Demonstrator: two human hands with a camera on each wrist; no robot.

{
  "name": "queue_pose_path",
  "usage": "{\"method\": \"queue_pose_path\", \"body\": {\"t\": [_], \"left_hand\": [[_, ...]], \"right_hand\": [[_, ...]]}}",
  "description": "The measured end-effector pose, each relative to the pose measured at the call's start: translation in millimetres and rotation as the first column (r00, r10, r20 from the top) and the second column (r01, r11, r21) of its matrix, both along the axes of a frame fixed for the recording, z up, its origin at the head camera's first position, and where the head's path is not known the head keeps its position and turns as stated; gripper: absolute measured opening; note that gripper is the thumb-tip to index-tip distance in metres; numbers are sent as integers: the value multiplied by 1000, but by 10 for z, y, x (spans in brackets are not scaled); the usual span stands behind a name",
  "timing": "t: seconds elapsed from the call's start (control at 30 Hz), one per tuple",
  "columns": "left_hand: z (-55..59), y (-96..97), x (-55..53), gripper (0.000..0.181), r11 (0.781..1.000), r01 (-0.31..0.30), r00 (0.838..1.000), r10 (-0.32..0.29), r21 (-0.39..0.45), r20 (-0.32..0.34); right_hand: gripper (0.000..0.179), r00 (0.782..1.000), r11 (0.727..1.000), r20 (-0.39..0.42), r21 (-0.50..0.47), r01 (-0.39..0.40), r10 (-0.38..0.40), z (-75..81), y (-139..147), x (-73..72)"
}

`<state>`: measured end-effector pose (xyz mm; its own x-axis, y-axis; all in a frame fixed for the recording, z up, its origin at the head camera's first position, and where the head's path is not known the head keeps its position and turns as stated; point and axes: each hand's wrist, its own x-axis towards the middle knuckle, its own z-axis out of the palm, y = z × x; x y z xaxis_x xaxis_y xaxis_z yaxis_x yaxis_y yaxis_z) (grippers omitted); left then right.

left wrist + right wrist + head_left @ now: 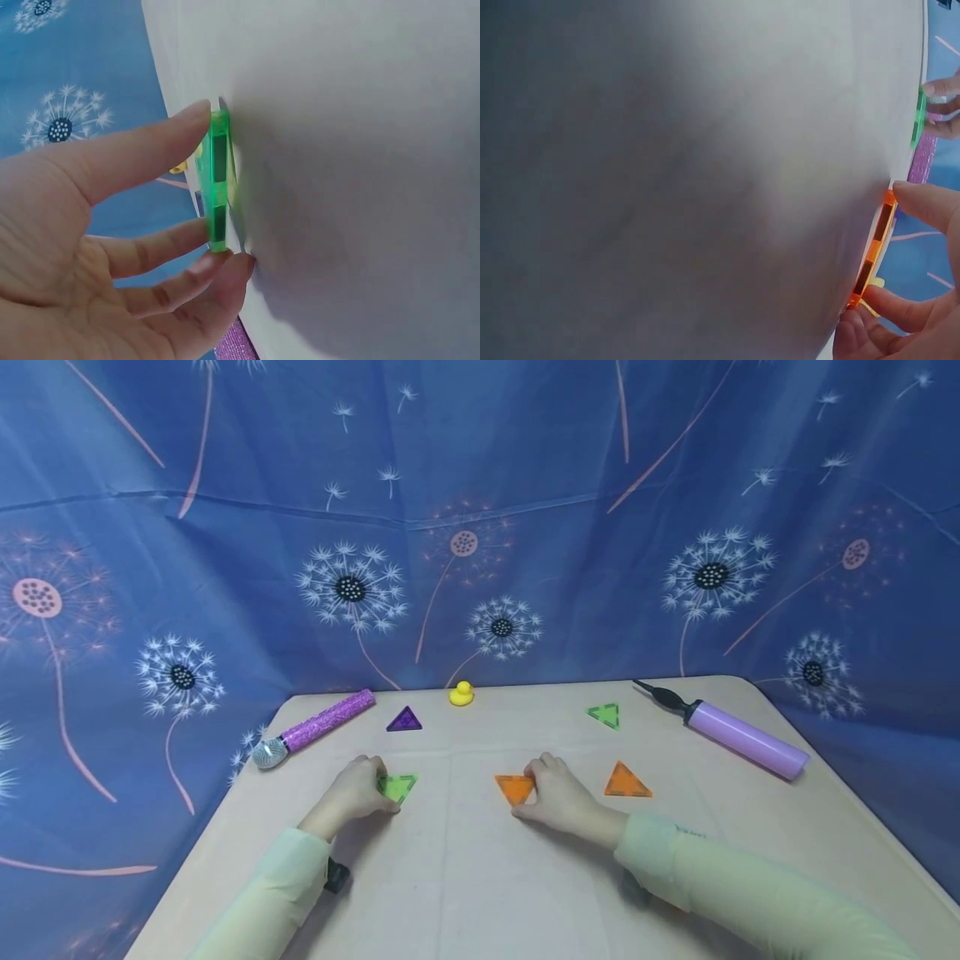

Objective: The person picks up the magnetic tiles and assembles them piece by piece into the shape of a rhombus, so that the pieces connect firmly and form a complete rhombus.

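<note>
On the left, my left hand [358,792] pinches a translucent green triangle tile [397,787] between thumb and fingers. The left wrist view shows this green tile [218,180] edge-on, close over the table, with dark strips along its edge. My right hand [558,795] pinches an orange triangle tile [514,788] by its right side; the right wrist view has the orange tile [875,247] edge-on as well. Both held tiles point toward me, with a gap between them. A second orange triangle tile [627,781] lies right of my right hand.
At the back are a purple triangle tile [405,720], a yellow rubber duck [462,694] and another green triangle tile [604,716]. A glittery purple microphone [322,724] lies at the left, a lilac hand pump [742,739] at the right. A dandelion-print curtain [480,527] hangs behind the table [465,893].
</note>
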<state>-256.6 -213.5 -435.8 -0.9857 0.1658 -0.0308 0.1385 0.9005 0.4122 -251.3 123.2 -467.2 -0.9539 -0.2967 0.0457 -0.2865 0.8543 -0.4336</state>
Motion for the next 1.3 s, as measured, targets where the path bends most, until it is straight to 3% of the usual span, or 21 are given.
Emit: {"method": "queue_pose_path", "body": {"t": [0.17,0.33,0.4,0.5,0.57,0.63,0.97,1.3], "left_hand": [[-40,17,-7,60,998,-19,999,21,65,-25],[-115,82,-55,58,971,-45,998,56,233,-42],[-139,134,-82,57,942,-69,996,81,328,-24],[-168,238,-147,50,872,-123,992,116,474,44],[-182,318,-203,43,828,-158,987,130,537,90],[-199,401,-268,36,804,-181,983,135,567,123],[-208,875,-522,26,785,-66,995,6,616,100],[-194,1262,-679,20,792,11,989,-98,610,109]], "right_hand": [[62,1000,1000,-2,-3,31,-31,25,28,5],[65,999,999,3,10,48,-48,44,44,5],[65,999,999,8,8,51,-51,47,50,-8],[64,998,998,14,1,56,-56,44,57,-42],[64,998,998,15,-4,55,-55,43,63,-58],[65,998,999,15,-12,53,-53,44,67,-65],[63,998,997,18,-41,60,-59,8,50,-73],[64,996,996,50,-54,70,-67,26,5,-95]]}}
